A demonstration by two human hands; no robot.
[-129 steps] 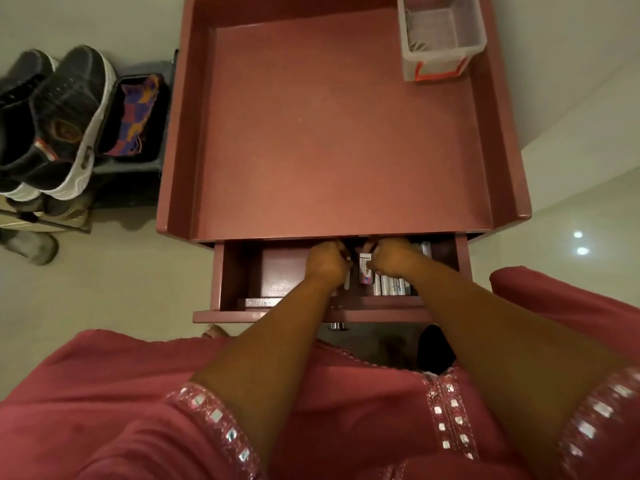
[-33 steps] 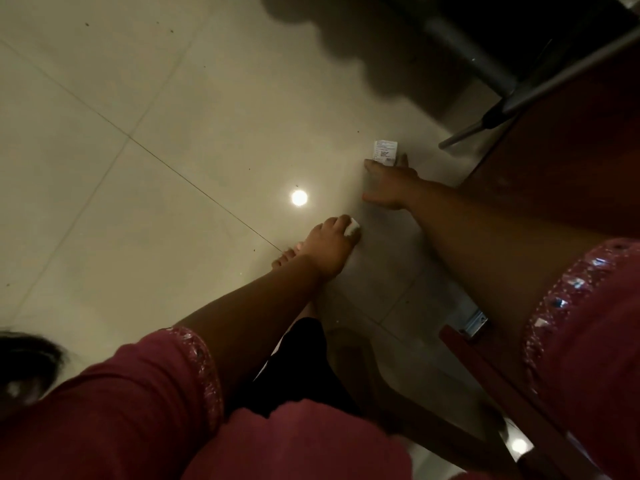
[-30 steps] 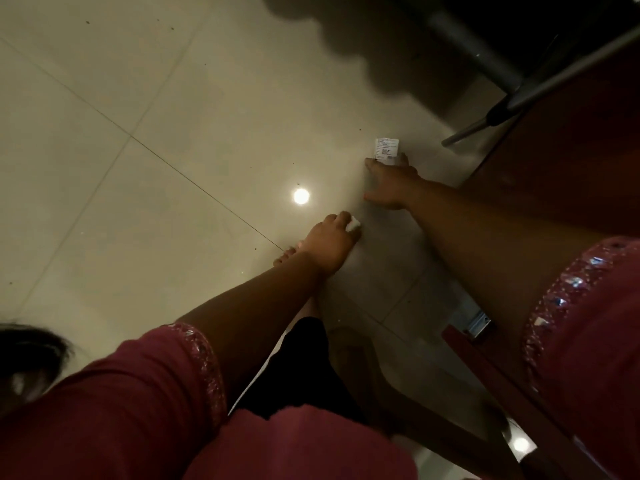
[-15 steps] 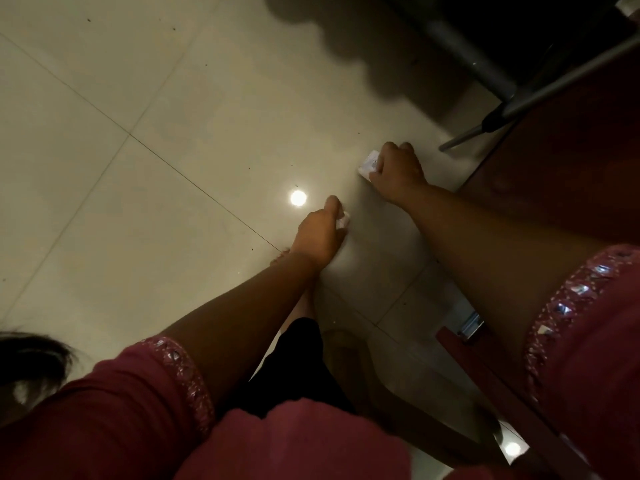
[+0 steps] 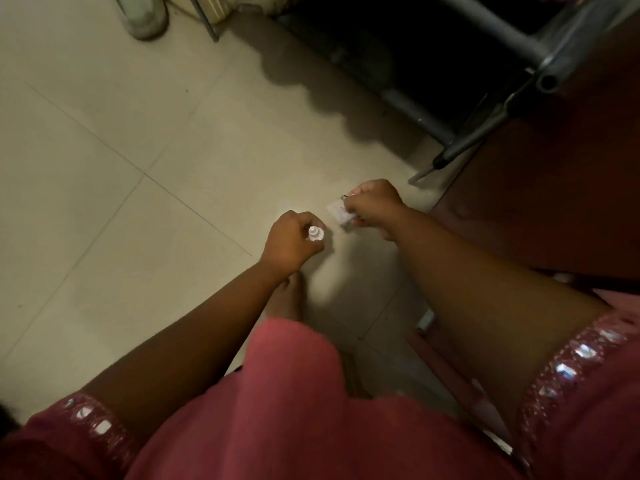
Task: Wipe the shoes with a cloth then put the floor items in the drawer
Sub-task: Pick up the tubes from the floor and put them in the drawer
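While both hands are loaded, status near to far:
left hand (image 5: 289, 242): fingers curled round small white bottle (image 5: 315, 234), cap up, off the floor (image 5: 104, 168)
right hand (image 5: 372, 202): pinching small white box (image 5: 337, 212), just beside the bottle
rack leg (image 5: 450, 155): near, beyond right hand
risk: loose pinch on box, likely slips on the way to the drawer; drawer not in view

Pale square floor tiles (image 5: 104, 168) with thin dark joints run under dim light toward a grey metal-tube frame (image 5: 485, 26) at the top right, beside what looks like dark reddish wooden furniture (image 5: 554, 202) along the right edge.
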